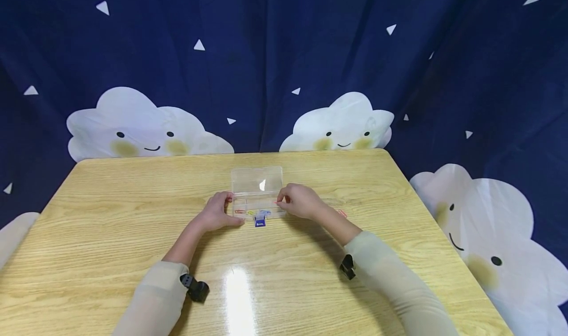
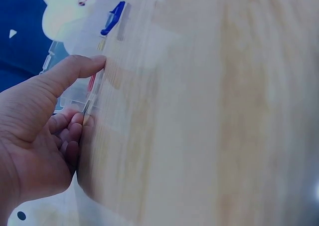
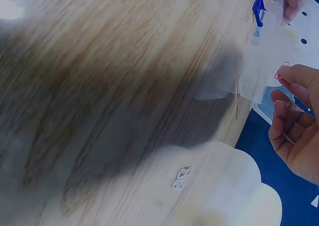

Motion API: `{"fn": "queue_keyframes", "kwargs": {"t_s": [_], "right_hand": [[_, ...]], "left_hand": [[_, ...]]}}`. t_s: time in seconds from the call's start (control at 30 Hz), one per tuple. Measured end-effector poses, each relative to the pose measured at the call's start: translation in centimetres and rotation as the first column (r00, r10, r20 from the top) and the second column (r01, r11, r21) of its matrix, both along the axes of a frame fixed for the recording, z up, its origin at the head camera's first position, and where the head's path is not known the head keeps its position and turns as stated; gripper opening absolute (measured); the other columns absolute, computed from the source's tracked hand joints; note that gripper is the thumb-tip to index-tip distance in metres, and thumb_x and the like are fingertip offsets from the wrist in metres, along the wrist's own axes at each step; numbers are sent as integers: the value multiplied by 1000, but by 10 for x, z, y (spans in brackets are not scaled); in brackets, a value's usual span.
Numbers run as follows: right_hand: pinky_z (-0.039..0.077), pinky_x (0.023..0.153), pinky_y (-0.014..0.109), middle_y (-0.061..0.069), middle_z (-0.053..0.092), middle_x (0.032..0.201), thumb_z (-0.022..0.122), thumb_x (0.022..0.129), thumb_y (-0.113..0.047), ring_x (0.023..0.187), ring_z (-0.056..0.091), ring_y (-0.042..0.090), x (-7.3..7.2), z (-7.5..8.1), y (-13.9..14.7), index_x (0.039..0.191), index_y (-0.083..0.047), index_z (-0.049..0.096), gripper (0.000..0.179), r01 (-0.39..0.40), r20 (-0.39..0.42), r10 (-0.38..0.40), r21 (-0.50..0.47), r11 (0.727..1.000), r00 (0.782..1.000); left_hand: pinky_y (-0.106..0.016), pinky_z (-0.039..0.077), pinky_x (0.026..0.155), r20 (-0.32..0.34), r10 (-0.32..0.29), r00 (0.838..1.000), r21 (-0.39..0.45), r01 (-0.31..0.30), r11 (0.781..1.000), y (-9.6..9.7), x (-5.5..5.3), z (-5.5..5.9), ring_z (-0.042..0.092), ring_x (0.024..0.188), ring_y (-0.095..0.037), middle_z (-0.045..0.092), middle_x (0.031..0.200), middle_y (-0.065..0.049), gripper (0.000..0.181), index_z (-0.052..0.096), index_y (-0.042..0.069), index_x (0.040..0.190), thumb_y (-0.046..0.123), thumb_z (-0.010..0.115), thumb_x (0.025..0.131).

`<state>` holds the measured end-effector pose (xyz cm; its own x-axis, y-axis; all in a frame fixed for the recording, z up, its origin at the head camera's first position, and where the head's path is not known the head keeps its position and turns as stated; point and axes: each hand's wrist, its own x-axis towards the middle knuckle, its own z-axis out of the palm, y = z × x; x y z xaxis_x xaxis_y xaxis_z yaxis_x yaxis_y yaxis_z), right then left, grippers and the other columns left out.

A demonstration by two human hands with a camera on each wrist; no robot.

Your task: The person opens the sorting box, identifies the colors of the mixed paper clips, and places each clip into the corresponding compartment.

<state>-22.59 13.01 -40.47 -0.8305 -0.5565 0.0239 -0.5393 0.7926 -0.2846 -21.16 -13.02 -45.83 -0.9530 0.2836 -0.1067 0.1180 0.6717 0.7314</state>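
Note:
A clear plastic compartment box (image 1: 261, 202) lies on the table with its lid (image 1: 248, 180) raised at the back and a blue latch (image 1: 260, 222) at the front. Inside are a red paper clip (image 1: 240, 212), a yellow clip (image 1: 250, 213) and blue clips (image 1: 265, 213). My left hand (image 1: 216, 212) grips the box's left end, thumb along the front edge (image 2: 37, 111). Over the right end of the box, my right hand (image 1: 301, 201) pinches a red paper clip (image 3: 280, 71) between thumb and forefinger.
Pinkish-red clips (image 1: 342, 213) lie on the wooden table (image 1: 111, 227) to the right, beyond my right wrist. A dark blue curtain (image 1: 266, 55) with white clouds hangs behind the table's back edge and along its right side.

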Motion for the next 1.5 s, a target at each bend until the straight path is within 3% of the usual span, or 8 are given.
{"fn": "queue_keyframes", "kwargs": {"t_s": [0.5,0.83,1.17,1.5], "right_hand": [[40,60,25,-1,57,73,64,87,-24,65,49,11,-5,-1,16,89,-13,70,13,62,37,-62,-6,998,997],[40,62,27,0,57,75,62,88,-23,66,48,12,-6,-3,45,90,-11,69,14,108,49,-108,-1,994,993],[37,56,26,0,56,72,61,90,-23,60,46,12,-2,-4,75,93,-10,69,16,163,96,-164,23,986,982],[39,60,28,0,58,73,60,89,-22,62,46,12,0,-8,104,90,-10,69,15,195,68,-197,41,980,978]], "left_hand": [[-48,35,96,4,-6,1000,6,6,1000,-1,0,0,40,111,-34,43,125,-23,80,39,-4,129,30,80,69],[-50,34,99,22,3,1000,-5,-3,1000,0,1,2,39,115,-35,43,127,-23,81,39,-3,130,30,81,69],[-49,34,99,24,7,1000,-12,-7,1000,0,0,2,38,114,-34,43,126,-22,82,38,-3,131,30,81,69],[-46,36,94,17,1,1000,-7,-1,1000,0,0,1,39,108,-32,44,121,-21,81,39,-3,129,30,81,69]]}}
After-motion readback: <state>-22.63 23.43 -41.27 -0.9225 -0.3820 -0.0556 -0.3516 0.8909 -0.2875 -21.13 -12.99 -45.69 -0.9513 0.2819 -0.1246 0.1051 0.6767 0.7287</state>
